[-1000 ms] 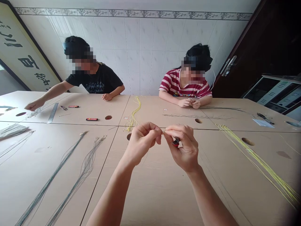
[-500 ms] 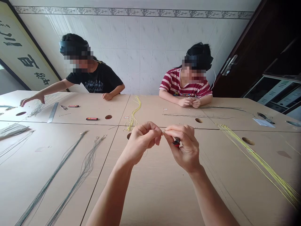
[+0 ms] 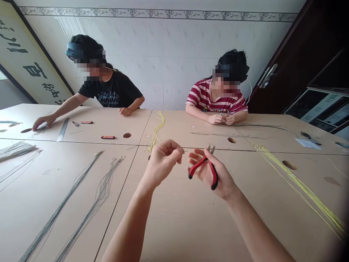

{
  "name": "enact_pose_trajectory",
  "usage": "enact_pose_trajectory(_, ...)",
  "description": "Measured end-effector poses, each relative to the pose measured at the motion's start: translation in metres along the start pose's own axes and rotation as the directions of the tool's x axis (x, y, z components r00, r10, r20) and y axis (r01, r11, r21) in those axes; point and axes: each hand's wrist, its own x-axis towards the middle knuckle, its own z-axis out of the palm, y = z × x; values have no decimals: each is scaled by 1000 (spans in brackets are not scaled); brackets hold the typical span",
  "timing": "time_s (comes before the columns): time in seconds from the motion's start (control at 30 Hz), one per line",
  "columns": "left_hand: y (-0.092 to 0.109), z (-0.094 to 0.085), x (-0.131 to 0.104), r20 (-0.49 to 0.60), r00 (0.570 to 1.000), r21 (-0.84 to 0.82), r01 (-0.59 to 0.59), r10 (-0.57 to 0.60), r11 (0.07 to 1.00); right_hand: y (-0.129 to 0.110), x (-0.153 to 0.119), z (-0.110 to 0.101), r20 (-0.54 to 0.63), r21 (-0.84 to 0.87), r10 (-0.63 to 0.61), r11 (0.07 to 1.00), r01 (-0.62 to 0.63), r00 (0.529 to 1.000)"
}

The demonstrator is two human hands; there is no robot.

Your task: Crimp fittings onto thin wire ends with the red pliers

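Observation:
My left hand (image 3: 165,160) is pinched closed above the middle of the table, with a tiny end sticking out past its fingertips; what it holds is too small to name. Just to its right, my right hand (image 3: 215,173) has red-and-black pliers (image 3: 204,167) lying across its palm, held by the thumb. The pliers' jaws point away from me and the handles are spread. A small gap separates the two hands. Behind my left hand lies a bundle of yellow cords (image 3: 157,129).
Grey cord bundles (image 3: 68,193) (image 3: 96,203) lie at left, yellow-green cords (image 3: 297,178) at right. Across the table (image 3: 169,218) sit a person in black (image 3: 111,91) and one in striped red (image 3: 218,96). A metal ruler (image 3: 63,129) and red cutters (image 3: 108,137) lie far left.
My right hand has moved away from my left fingertips and opened up, bringing the pliers into full view. The hand of the person in black has come down onto the table.

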Motion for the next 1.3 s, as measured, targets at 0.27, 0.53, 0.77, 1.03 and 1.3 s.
enact_pose_trajectory(0.27, -5, -13, 3, 95, 992, 167, -96, 81, 981, 16, -44, -31, 134, -152, 646, 763, -628, 752)
enact_pose_trajectory(0.53, -9, -16, 3, 140, 975, 280, -207, 173, 938, -23, -49, -24, 52, -964, 175, 266, 3, 983)
enact_pose_trajectory(0.77, -4, -7, -4, 178, 933, 399, -360, 314, 843, -52, -52, 2, 144, -985, 23, -89, 145, 989)
enact_pose_trajectory(1.03, -3, -3, -7, 216, 907, 463, -421, 361, 780, -56, -55, 10, 123, -983, 19, -135, 124, 992)
enact_pose_trajectory(1.3, -3, -1, -9, 229, 892, 462, -451, 389, 764, -57, -56, 12, 112, -987, 35, -115, 116, 993)
